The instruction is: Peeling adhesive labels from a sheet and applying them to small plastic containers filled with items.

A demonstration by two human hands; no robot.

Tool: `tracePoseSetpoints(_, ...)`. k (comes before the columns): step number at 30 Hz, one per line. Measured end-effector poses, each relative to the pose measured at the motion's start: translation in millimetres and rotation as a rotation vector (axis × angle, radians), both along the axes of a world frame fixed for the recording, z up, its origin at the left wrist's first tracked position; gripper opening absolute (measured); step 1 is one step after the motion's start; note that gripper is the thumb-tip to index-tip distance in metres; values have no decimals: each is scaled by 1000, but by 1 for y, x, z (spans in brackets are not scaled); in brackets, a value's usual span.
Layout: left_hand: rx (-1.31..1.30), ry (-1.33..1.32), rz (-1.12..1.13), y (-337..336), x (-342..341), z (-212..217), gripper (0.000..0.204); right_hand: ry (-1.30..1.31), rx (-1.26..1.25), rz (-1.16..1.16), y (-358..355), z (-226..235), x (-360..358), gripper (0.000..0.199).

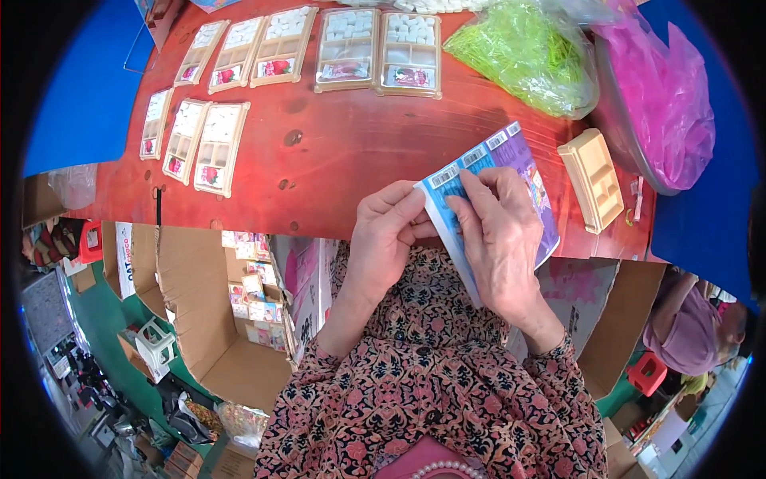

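Over the table's near edge, my hands hold a printed sheet (536, 188) with blue and purple panels and several barcodes along its top edge. It is tilted, and I cannot tell if it is one layer or several. My left hand (387, 235) pinches the sheet's left edge, thumb near the upper corner. My right hand (504, 239) lies over its blue part, fingers bent and closed on it. To the right of the sheet is a beige compartment tray (593, 182) with bare compartments. A small whitish strip (636, 195) lies beside that tray.
Several beige trays (219, 148) with white pieces and strawberry-printed packets stand at the far left and middle of the red table (335, 160). At the far right are a bag of green strips (527, 56) and a basin (630, 120) with pink plastic (662, 88). Below stands a cardboard box (191, 295).
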State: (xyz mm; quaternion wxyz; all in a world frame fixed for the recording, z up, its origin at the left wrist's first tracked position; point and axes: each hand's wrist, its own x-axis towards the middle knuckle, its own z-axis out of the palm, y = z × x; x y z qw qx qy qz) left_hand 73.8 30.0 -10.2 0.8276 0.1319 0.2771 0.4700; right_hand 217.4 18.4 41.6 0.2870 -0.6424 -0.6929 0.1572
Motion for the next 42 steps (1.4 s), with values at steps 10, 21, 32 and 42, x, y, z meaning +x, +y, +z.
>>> tracePoseSetpoints(10, 363, 360, -26, -11, 13, 7, 19, 195, -52, 95, -3, 23, 10, 15)
tracePoseSetpoints(21, 664, 632, -34, -20, 27, 15, 16, 14, -88, 137, -18, 39, 18, 10)
tracePoseSetpoints(32, 709, 674, -25, -22, 29, 15, 17, 133, -88, 60, -27, 35, 20, 11)
tracePoseSetpoints(42, 886, 793, 40, -23, 33, 8, 19, 58, -147, 17, -27, 40, 19, 11)
